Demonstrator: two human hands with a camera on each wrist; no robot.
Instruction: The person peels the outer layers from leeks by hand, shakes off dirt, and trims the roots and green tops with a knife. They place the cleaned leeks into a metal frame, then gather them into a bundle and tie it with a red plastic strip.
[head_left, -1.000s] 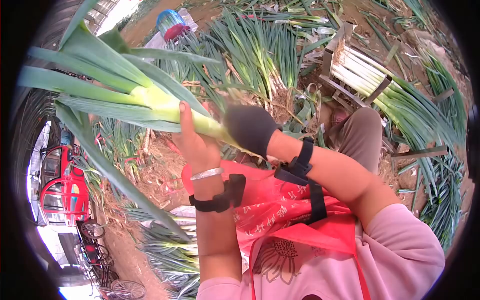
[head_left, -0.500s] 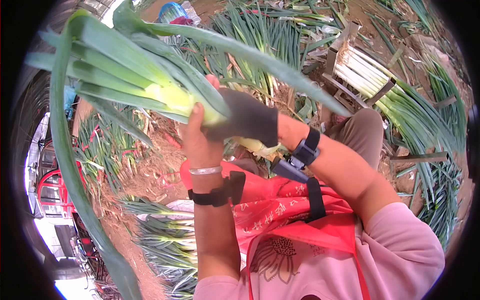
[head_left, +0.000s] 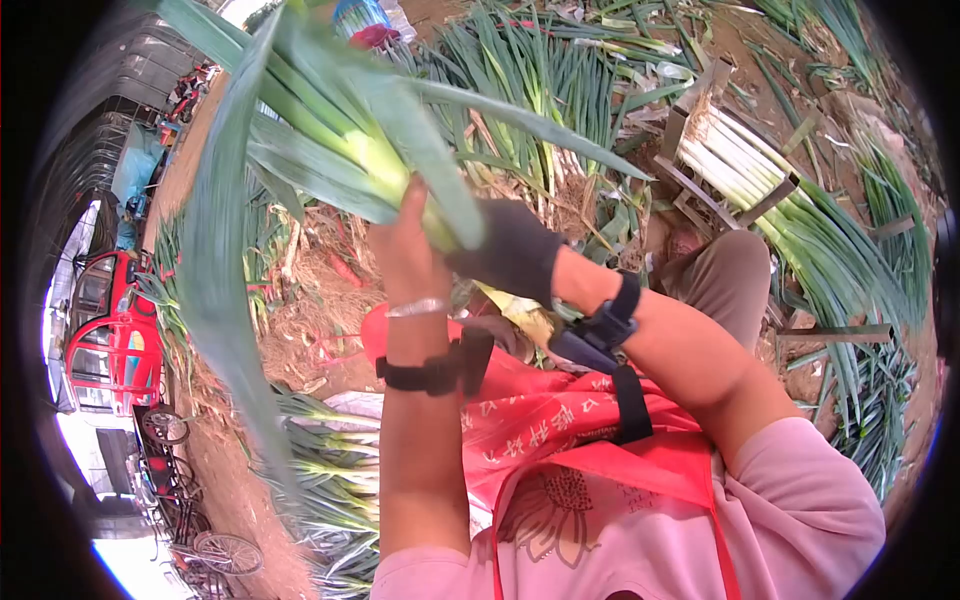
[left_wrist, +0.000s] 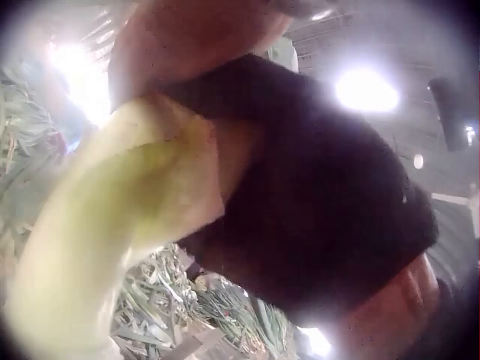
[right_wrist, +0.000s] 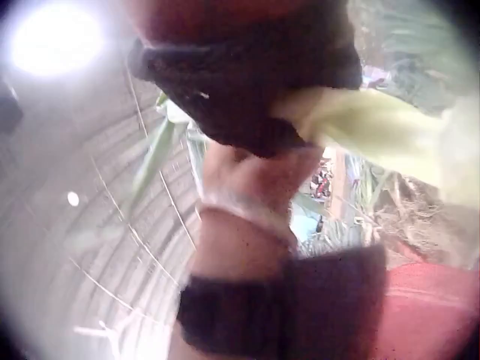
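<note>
A large green onion point(head_left: 375, 160) slants across the head view, its broad leaves fanning to the upper left and drooping, some blurred. My bare left hand point(head_left: 410, 255), with a bracelet at its wrist, grips the stalk below the leaf fork. Just to its right, my right hand point(head_left: 512, 252) in a dark fingerless glove is closed round the lower stalk. From under the glove the pale, yellowish lower end point(head_left: 525, 318) sticks out toward the apron. The left wrist view shows this pale stalk point(left_wrist: 75, 247) leaving the glove point(left_wrist: 315, 180).
Bundled onions with white stalks point(head_left: 725, 150) lie in a metal rack point(head_left: 672, 125) at the right. Loose onions point(head_left: 530, 90) cover the ground ahead, more point(head_left: 340, 470) lie at the left. A red apron point(head_left: 560, 400) covers the lap. A red vehicle point(head_left: 115, 330) and bicycles point(head_left: 225, 552) stand far left.
The onion's leafy top has swung up and to the right, its long leaves sweeping round. The gloved hand has shifted slightly right, and the pale lower end now shows beneath it.
</note>
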